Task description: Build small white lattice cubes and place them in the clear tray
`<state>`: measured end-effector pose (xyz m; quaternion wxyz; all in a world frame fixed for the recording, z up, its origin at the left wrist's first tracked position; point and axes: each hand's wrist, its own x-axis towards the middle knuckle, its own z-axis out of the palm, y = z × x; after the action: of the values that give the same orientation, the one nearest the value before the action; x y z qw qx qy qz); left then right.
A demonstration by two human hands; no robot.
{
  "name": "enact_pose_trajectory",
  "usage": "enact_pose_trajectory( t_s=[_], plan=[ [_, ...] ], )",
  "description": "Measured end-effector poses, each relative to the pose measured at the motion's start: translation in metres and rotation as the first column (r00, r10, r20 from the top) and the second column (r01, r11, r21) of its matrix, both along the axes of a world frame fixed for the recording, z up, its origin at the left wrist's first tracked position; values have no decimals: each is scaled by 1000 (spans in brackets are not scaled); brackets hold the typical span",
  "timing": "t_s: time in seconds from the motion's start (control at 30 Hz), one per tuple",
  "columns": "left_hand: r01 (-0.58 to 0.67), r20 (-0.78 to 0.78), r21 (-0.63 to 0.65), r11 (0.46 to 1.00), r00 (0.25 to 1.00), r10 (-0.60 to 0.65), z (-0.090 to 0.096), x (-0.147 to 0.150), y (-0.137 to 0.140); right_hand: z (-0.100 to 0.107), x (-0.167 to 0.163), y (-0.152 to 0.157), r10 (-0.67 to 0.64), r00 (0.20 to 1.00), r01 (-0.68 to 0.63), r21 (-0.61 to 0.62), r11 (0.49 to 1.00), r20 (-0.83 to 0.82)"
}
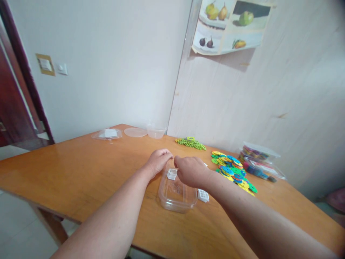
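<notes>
A clear plastic box (178,205) stands on the table in front of me. Inside it, near the left wall, lies a small white grid-patterned piece (171,174). My left hand (159,160) is over the box's far left edge, its fingers pinched together. Close beside it, above the far part of the box, my right hand (192,169) is curled closed with its fingertips toward the left ones. What either hand holds, if anything, is hidden. To the right of the box, partly under my right forearm, lies another white grid piece (203,195).
Flat notched discs (229,169) in yellow, blue and green lie heaped at right, beside stacked clear boxes (261,163) of colourful things. Green pieces (191,143) lie by the wall. A clear tub (156,132), round lid (135,132) and clear package (107,133) line the back.
</notes>
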<state>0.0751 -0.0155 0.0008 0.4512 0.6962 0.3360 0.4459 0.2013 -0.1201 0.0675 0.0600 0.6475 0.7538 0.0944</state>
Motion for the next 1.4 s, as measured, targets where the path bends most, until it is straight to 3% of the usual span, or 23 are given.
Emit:
enact_pose_trajectory(
  t_s=[0.17, 0.4, 0.73, 1.03, 1.4],
  plan=[
    [-20, -17, 2, 1000, 1000, 20, -4, 1, 2, -4, -1, 2, 30, 999, -28, -70, 997, 32],
    [-10, -38, -18, 1000, 999, 9, -7, 2, 4, -10, 0, 6, 90, 996, -90, -16, 996, 26],
    [-20, -37, 34, 999, 999, 22, -10, 3, 7, -10, 1, 9, 46, 998, -47, -16, 999, -49],
    [-32, -60, 53, 998, 998, 35, -11, 4, 8, -3, -2, 11, 76, 996, -76, 1, 997, 56],
    [-9, -50, 28, 1000, 999, 10, -7, 3, 5, -5, -6, 13, 66, 997, -66, -1, 998, 48]
  ],
)
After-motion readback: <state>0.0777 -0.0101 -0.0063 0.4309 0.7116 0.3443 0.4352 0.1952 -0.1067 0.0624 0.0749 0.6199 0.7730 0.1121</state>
